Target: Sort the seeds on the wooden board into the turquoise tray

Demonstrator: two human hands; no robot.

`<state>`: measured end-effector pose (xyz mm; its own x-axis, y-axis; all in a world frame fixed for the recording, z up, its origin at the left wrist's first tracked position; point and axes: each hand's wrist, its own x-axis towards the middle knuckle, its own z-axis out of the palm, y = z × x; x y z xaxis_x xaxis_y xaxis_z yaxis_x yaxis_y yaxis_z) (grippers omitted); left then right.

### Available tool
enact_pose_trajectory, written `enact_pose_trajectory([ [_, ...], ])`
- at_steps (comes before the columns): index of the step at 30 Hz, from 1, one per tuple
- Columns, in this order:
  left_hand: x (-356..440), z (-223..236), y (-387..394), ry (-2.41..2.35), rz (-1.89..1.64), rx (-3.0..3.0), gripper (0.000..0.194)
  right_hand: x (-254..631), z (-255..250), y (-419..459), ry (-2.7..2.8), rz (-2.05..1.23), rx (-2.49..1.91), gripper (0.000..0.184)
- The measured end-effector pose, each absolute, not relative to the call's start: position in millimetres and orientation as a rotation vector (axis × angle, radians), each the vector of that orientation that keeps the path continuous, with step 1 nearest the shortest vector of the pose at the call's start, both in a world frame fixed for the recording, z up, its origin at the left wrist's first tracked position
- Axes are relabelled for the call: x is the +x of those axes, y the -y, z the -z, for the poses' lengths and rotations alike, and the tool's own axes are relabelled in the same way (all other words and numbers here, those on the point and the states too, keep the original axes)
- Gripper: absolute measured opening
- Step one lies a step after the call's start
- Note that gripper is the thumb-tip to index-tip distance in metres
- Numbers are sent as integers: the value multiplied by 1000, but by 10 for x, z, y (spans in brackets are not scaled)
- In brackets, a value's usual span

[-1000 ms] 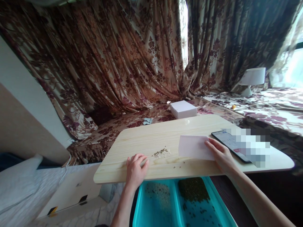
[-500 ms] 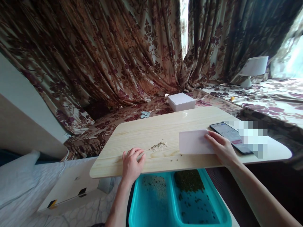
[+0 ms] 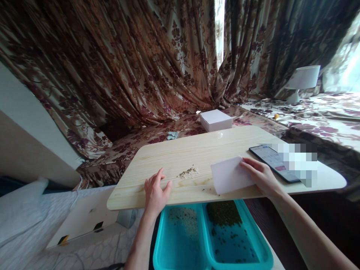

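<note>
My right hand (image 3: 264, 176) grips a white card (image 3: 230, 175) by its right end, thumb on top. The card leans with its lower edge near the front of the pale wooden tabletop (image 3: 160, 153). Left of the card lies a small heap of pale and dark green grains (image 3: 189, 172). My left hand (image 3: 156, 191) is at the tabletop's front edge, fingers apart and holding nothing. Under that edge stands a turquoise two-compartment tray (image 3: 206, 240). Its left side holds whitish grains (image 3: 184, 219), its right side dark green ones (image 3: 223, 213).
A phone (image 3: 272, 163) lies on the tabletop at the right, beside a pixelated patch. Behind the table sit a white box (image 3: 216, 120) and a folded cloth (image 3: 172, 135). A lamp (image 3: 303, 80) stands far right. A large white box (image 3: 81, 217) lies at lower left.
The white card has tilted, its lower left corner coming toward the table's front edge. My left hand's fingers have spread and lifted a little. The grain heap looks the same.
</note>
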<state>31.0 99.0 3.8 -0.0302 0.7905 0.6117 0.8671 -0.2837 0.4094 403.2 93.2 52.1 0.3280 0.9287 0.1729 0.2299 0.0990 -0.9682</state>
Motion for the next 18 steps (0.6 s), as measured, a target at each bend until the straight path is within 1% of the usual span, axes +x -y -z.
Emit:
enact_pose_trajectory([
  [13, 304, -42, -983, 1816, 1190, -2143, 45, 3981, -523, -918, 1112, -788, -1353, 70],
  [18, 297, -44, -987, 1816, 1166, -2149, 43, 3919, -545, -929, 1128, -827, -1351, 69],
])
